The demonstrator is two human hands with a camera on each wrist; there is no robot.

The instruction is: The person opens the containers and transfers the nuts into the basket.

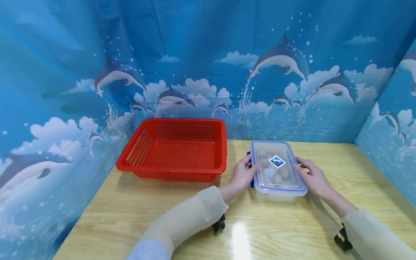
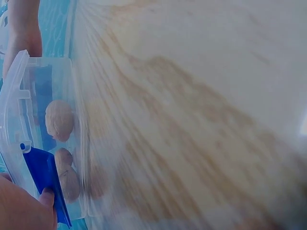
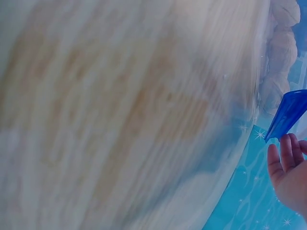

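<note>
Lid set on the box, side flaps swung out

At the left of the desk (image 1: 195, 224), in front of a dolphin-printed backdrop (image 1: 195, 43), sits a red basket (image 1: 169, 170) with slotted walls.

To its right, the left hand (image 1: 243, 173) grips the near edge of the plastic box (image 1: 279, 189), thumb over the rim and a finger against the blue left flap (image 2: 42, 170), which slants away from the wall.

The box rests on the desk, well to the right of the basket's middle. Its clear lid (image 1: 292, 177), marked with a blue-and-white sticker (image 1: 277, 161), lies across the top. Inside are several roundish brown lumps (image 2: 59, 120).

At the far side, the right hand (image 1: 315, 178) has loosely extended fingers, their tips touching the lower edge of the right flap (image 3: 288, 112), which also angles outward.

So far, the lumps are in and the lid is seated; neither long-side flap looks fastened. Whether the flaps are being closed or released cannot be told from this moment.
</note>
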